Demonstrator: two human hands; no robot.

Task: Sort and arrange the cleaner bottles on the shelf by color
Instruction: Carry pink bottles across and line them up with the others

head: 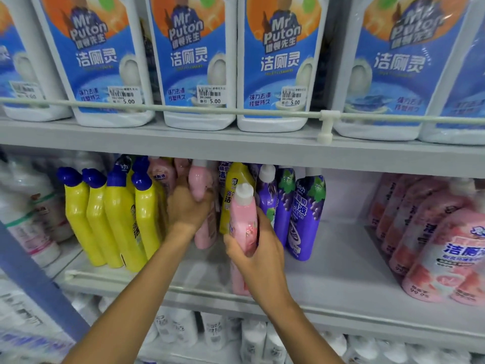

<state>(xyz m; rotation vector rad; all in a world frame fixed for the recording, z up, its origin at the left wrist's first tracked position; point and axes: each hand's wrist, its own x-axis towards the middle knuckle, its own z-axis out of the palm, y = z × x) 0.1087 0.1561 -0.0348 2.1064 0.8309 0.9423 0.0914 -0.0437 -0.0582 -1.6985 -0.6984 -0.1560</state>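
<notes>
Two hands on middle shelf (pixel 341 248). Left hand (pixel 189 206) wraps pink bottle neck (pixel 198 182), likely steadying pink group right of yellow bottles (pixel 110 216). Right hand (pixel 257 248) grips second pink bottle (pixel 244 214) in front of stray yellow one (pixel 233 190), purple bottles (pixel 301 211) just right; probably headed for pink group.

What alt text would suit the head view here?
Both hands grip pink cleaner bottles on the middle shelf: the left hand holds a pink bottle standing in the row, the right hand a white-capped pink bottle. Yellow bottles stand left, purple bottles right.
</notes>
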